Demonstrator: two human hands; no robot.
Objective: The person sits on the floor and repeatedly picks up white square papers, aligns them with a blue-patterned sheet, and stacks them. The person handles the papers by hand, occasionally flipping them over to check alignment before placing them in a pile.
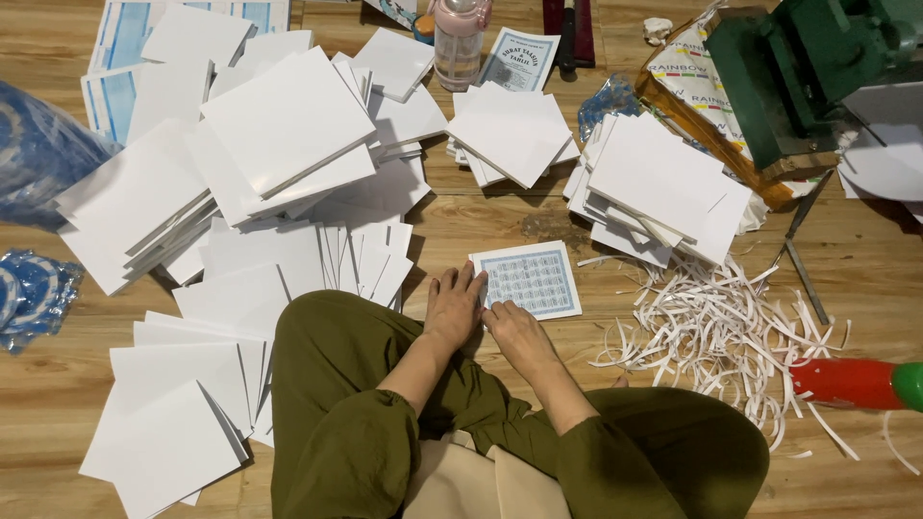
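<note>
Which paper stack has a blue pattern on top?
The small stack at the hands: blue grid on top; the other stacks show plain white.

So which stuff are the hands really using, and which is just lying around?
In use:
- left hand and right hand, resting on the patterned blue-and-white sheet
- white sheet stacks close by

Lying about:
- paper strips
- pink bottle
- green machine
- blue plastic bag
</note>
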